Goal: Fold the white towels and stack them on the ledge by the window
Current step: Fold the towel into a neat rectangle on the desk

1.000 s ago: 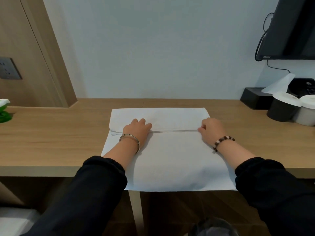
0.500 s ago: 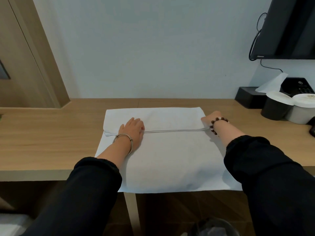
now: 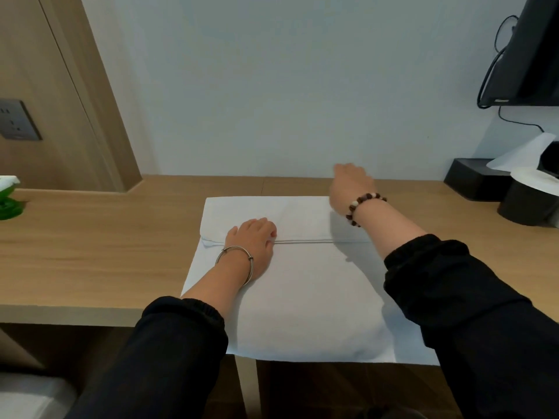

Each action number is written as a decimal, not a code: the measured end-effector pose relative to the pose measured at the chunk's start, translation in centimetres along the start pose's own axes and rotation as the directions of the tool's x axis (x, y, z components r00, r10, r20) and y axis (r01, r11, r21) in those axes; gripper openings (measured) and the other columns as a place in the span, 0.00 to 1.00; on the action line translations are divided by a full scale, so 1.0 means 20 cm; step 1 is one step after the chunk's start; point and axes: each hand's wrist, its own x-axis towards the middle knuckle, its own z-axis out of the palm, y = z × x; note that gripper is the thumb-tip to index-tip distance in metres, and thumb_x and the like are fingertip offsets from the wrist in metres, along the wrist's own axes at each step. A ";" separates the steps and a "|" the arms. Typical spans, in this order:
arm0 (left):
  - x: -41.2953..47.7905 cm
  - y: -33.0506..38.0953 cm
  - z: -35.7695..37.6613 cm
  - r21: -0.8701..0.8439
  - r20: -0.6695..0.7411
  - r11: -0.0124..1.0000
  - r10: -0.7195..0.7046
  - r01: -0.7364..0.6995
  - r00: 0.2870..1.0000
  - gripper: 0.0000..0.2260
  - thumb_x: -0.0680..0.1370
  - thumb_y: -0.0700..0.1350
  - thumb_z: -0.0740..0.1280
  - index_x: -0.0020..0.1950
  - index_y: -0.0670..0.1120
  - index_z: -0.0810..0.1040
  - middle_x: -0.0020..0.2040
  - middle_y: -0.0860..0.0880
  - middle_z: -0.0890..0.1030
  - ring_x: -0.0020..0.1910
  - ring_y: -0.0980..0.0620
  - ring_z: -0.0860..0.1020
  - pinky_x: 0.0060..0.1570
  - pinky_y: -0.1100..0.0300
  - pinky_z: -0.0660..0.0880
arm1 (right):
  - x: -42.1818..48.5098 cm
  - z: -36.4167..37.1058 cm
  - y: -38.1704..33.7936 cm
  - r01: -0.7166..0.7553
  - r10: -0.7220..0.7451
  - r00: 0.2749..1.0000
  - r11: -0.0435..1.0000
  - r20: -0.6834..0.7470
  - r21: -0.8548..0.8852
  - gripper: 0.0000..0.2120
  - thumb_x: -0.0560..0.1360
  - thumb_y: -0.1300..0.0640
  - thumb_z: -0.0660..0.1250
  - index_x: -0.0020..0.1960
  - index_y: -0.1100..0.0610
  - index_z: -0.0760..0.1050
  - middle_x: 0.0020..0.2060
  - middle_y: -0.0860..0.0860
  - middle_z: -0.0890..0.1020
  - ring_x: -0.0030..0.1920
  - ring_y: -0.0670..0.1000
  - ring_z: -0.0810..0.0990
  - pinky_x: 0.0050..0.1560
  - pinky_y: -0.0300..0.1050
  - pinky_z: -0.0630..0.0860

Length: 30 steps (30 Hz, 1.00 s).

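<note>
A white towel (image 3: pixel 302 297) lies on the wooden desk (image 3: pixel 90 252), its near edge hanging over the front. A folded flap covers its far part, with a hem line running across the middle. My left hand (image 3: pixel 254 240), a metal bangle on the wrist, rests flat on the left end of that hem line. My right hand (image 3: pixel 349 186), a beaded bracelet on the wrist, is over the towel's far right corner by the wall. Its fingers point down and away, hidden behind the back of the hand, so I cannot tell whether it holds the corner.
Black containers with white liners (image 3: pixel 532 198) and a black tissue box (image 3: pixel 475 176) stand at the desk's right end, under a wall-mounted screen (image 3: pixel 532 49). A green object (image 3: pixel 9 201) sits at the far left. A wooden panel with a socket (image 3: pixel 18 119) rises at left.
My right hand left the right end of the hem line and moved away from me to the towel's far right corner. My left hand stayed in place on the hem.
</note>
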 end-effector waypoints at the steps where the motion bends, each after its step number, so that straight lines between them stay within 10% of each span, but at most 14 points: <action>1: 0.00 0.00 0.00 0.007 -0.008 1.000 0.004 -0.004 1.000 0.09 0.79 0.44 0.56 0.57 0.52 0.71 0.61 0.54 0.72 0.63 0.51 0.67 0.58 0.55 0.62 | 0.02 0.03 -0.08 0.089 -0.090 0.996 0.987 0.002 0.132 0.22 0.79 0.57 0.55 0.72 0.59 0.60 0.70 0.57 0.66 0.69 0.59 0.64 0.66 0.55 0.64; 6: 0.00 -0.01 0.00 0.040 -0.006 0.999 -0.003 0.004 1.000 0.10 0.78 0.47 0.57 0.58 0.54 0.72 0.63 0.54 0.71 0.62 0.49 0.66 0.53 0.55 0.64 | -0.03 0.33 -0.13 0.162 -0.193 0.921 0.980 0.337 0.117 0.26 0.81 0.44 0.44 0.77 0.50 0.48 0.77 0.51 0.49 0.76 0.53 0.48 0.73 0.59 0.44; 15: -0.01 -0.01 0.00 0.055 -0.007 0.998 -0.007 0.007 1.000 0.12 0.77 0.47 0.57 0.60 0.56 0.70 0.62 0.54 0.69 0.61 0.50 0.65 0.53 0.55 0.63 | 0.00 0.34 0.26 -0.215 0.240 0.915 0.970 0.325 -0.109 0.31 0.80 0.41 0.39 0.78 0.54 0.41 0.77 0.51 0.41 0.76 0.52 0.40 0.73 0.61 0.39; 20: -0.01 -0.01 0.00 0.057 0.002 0.998 -0.012 0.012 1.000 0.13 0.77 0.47 0.56 0.60 0.55 0.70 0.63 0.53 0.69 0.62 0.50 0.65 0.53 0.55 0.63 | -0.07 0.37 0.13 0.076 -0.097 0.943 0.994 0.319 0.076 0.29 0.80 0.41 0.41 0.78 0.50 0.43 0.77 0.51 0.43 0.77 0.52 0.43 0.72 0.60 0.43; 27: -0.01 0.01 -0.01 0.087 0.025 0.996 -0.026 0.024 0.999 0.12 0.78 0.47 0.56 0.61 0.54 0.69 0.64 0.53 0.69 0.62 0.49 0.65 0.52 0.56 0.64 | -0.10 0.30 0.34 -0.268 0.298 0.881 0.955 0.368 -0.131 0.30 0.80 0.43 0.40 0.78 0.56 0.41 0.77 0.52 0.40 0.76 0.53 0.39 0.73 0.61 0.39; 30: -0.01 0.02 -0.01 0.086 0.031 0.996 -0.025 0.022 0.999 0.12 0.78 0.47 0.56 0.60 0.54 0.69 0.63 0.53 0.70 0.61 0.49 0.66 0.52 0.55 0.65 | -0.07 0.30 0.14 -0.143 0.153 0.933 0.988 0.326 -0.053 0.30 0.80 0.43 0.42 0.77 0.56 0.40 0.77 0.54 0.39 0.76 0.54 0.38 0.72 0.60 0.39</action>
